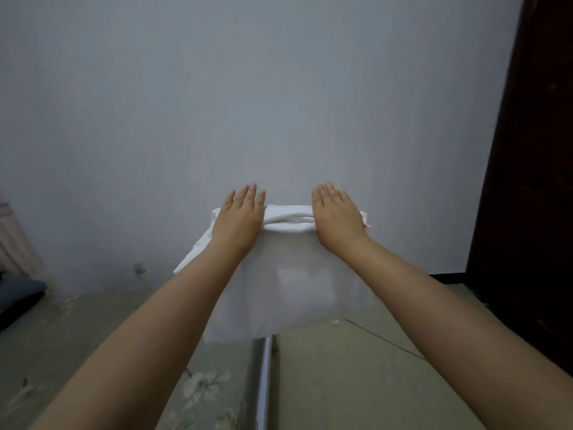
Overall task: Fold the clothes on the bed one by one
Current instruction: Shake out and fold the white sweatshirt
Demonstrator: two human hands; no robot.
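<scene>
A white garment (pixel 291 274) hangs in the air in front of me, its top edge folded into a thick roll. My left hand (pixel 238 218) lies over the left end of that top edge and my right hand (pixel 336 218) over the right end. The fingers of both hands are straight and point away from me. Both thumbs are hidden under the cloth, which hangs from the two hands. Below lies the bed (pixel 356 383) with a pale green flowered sheet.
A shiny metal bar (pixel 263 383) runs across the bed below the garment. A plain grey wall (pixel 279 88) fills the background. A dark wooden door (pixel 533 181) stands at the right. Dark fabric (pixel 18 293) and a pink curtain (pixel 15 240) are at the left edge.
</scene>
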